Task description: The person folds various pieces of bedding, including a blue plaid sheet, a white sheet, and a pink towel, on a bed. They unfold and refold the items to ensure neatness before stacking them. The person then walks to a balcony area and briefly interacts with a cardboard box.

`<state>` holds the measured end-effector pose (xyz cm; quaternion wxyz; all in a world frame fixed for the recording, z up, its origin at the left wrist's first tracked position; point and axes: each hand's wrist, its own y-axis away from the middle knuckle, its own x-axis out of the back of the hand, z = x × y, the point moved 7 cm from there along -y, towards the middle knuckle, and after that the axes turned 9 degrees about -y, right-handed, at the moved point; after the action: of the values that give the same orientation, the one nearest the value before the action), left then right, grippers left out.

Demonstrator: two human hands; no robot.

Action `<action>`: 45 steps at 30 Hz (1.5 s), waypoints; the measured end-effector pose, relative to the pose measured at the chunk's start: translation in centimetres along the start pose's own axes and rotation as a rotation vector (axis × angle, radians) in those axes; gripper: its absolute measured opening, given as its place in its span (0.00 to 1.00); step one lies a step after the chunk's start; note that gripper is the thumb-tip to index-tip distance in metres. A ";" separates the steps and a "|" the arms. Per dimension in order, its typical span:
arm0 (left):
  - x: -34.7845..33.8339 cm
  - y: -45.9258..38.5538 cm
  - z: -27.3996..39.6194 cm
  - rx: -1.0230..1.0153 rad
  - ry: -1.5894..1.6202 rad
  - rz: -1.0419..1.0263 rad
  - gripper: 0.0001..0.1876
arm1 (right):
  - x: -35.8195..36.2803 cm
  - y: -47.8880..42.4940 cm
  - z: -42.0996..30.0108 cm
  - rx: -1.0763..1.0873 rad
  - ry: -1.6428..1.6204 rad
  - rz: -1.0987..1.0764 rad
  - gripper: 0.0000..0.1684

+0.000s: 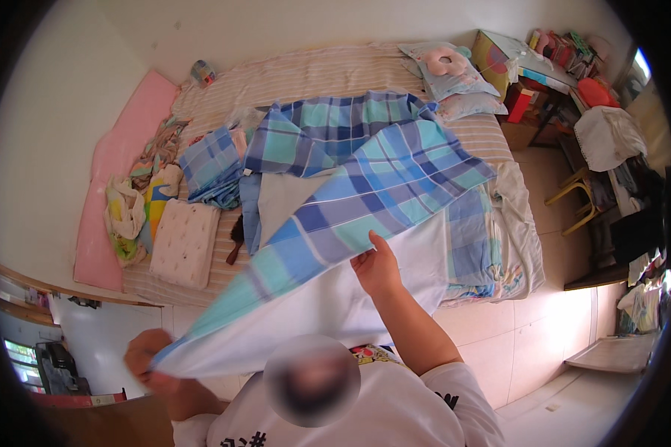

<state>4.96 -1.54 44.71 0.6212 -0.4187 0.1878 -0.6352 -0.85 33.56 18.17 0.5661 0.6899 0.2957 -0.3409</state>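
Observation:
A large blue and teal plaid cloth with a pale underside lies bunched and partly folded over on the bed. At the lower left my left hand grips one corner of it, pulling it taut in a long point towards me; this hand is slightly blurred. My right hand is at the cloth's near edge, thumb up, with its fingers partly hidden; whether it pinches the fabric cannot be told. Beneath lies a pale sheet-like layer. Folded plaid fabric sits to the right of the cloth.
On the striped bed sheet are a folded plaid stack, a folded whitish quilt, a dark brush, crumpled clothes and pillows. A pink padded board stands left; a yellow-legged stool is right.

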 end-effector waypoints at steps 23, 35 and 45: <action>31.7 25.2 -4.8 1.106 -0.304 1.020 0.21 | 5.7 -6.2 -33.7 0.839 0.397 0.394 0.13; 24.9 32.5 -19.6 1.514 -0.352 0.566 0.08 | -15.2 18.4 -42.8 1.982 2.101 1.153 0.18; 30.5 42.6 -20.1 1.650 -0.297 0.919 0.09 | -23.3 -21.2 4.7 1.246 1.618 -0.345 0.05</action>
<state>20.28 -42.81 9.84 0.9267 0.1896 -0.2541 -0.2019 -32.12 32.34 24.01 -0.3157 0.8315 0.4538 0.0557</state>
